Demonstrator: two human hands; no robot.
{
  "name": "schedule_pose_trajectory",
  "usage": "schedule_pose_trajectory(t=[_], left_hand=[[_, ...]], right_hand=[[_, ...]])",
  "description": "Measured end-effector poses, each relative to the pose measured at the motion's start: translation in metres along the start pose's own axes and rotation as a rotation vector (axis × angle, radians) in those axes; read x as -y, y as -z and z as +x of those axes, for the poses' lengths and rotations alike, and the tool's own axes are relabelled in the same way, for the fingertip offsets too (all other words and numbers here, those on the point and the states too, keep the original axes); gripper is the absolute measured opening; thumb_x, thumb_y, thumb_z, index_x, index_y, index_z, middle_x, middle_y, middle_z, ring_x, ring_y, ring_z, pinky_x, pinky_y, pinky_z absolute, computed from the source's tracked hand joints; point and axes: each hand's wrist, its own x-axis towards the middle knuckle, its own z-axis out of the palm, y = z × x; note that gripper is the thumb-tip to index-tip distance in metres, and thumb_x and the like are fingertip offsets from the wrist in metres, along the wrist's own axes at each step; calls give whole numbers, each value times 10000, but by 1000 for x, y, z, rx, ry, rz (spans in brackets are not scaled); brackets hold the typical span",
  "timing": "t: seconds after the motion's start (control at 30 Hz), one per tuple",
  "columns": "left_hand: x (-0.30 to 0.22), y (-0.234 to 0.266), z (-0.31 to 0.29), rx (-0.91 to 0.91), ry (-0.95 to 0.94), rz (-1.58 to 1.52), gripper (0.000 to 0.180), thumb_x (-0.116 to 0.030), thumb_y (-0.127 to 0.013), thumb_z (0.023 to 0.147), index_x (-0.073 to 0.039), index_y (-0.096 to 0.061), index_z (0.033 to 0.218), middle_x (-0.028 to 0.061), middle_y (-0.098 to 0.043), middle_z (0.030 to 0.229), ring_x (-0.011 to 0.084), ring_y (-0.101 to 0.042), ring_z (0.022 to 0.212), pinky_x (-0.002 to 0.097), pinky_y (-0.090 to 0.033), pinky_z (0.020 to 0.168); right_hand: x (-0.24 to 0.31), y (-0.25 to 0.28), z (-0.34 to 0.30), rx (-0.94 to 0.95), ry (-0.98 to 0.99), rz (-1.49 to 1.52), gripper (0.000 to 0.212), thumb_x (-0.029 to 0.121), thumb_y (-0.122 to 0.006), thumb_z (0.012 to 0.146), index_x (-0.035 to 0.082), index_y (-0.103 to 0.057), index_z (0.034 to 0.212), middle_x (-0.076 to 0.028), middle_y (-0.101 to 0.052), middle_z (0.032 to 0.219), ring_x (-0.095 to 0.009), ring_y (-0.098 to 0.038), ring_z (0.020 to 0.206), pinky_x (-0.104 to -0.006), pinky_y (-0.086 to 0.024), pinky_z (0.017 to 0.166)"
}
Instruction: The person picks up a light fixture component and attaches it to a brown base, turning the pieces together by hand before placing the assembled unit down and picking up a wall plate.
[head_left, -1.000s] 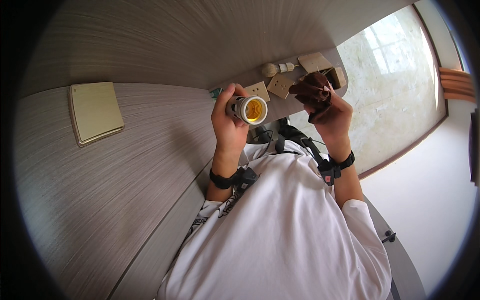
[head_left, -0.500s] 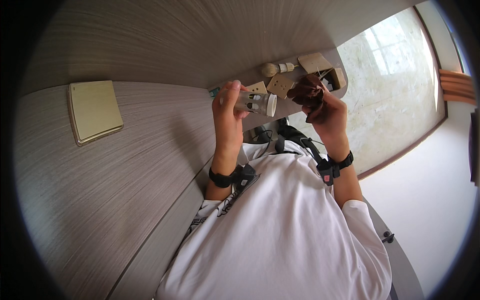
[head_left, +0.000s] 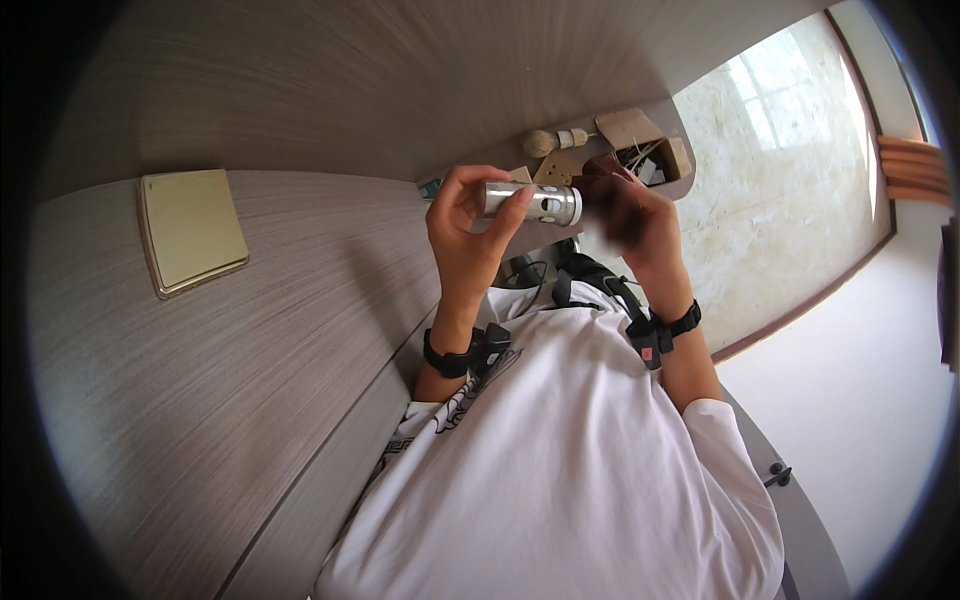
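My left hand (head_left: 460, 235) is closed around a short clear or silvery cylinder (head_left: 550, 204) with oval cut-outs in its wall and a whitish rim. The cylinder lies sideways in the fingers, its rimmed end pointing right. Bunched in my right hand (head_left: 657, 230) is a dark brown cloth (head_left: 612, 208), smeared by motion. The cloth is right beside the rimmed end; whether they touch I cannot tell. Black straps with small grey devices circle both wrists.
Beyond my hands, a shelf holds a light bulb (head_left: 540, 142) in a white holder, a cream socket plate (head_left: 557, 168) and an open cardboard box (head_left: 675, 158) with wires and small parts. A cream square plate (head_left: 195, 225) lies on the wooden surface at left.
My left hand has shifted slightly right and turned the cylinder, its thumb now along the near side. The right hand has brought the cloth left, close to the rimmed end.
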Motion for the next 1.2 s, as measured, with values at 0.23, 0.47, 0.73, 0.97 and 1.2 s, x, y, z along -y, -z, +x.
schedule_pose_trajectory(t=[0.23,0.47,0.73,0.97,1.2], left_hand=[[5,3,0,-43,-340,512,355,-89,-917,730,-42,-708,1012,-10,-666,905,83,-566,761,249,-458,688],[11,5,-1,-36,-244,474,350,-105,-905,752,-59,-729,1051,-17,-665,867,70,-566,746,250,-468,665],[-2,6,1,-64,66,34,349,-259,-732,962,1,-696,1192,25,-687,935,70,-627,826,236,-494,706],[5,10,0,-5,89,-71,441,-322,-703,985,11,-657,1270,14,-656,908,78,-577,810,246,-485,723],[7,12,-2,87,44,-150,406,-235,-720,963,7,-650,1282,64,-698,1093,114,-662,915,280,-551,778]], right_hand=[[-2,19,11,35,51,67,413,141,-500,991,33,-570,1383,-30,-678,1056,-4,-567,685,-168,-436,570],[-6,24,12,-28,37,23,391,134,-496,1001,27,-565,1370,-25,-692,1051,-5,-578,693,-169,-434,553],[-13,33,19,-9,54,53,376,139,-496,1006,26,-577,1355,-16,-689,1024,-19,-587,690,-192,-441,550],[-10,30,17,-107,31,66,237,157,-534,1010,65,-639,1202,13,-677,904,-37,-596,675,-200,-451,560],[-10,40,16,-91,-44,152,222,168,-553,993,38,-648,1147,-8,-703,896,-56,-626,666,-259,-504,615]])
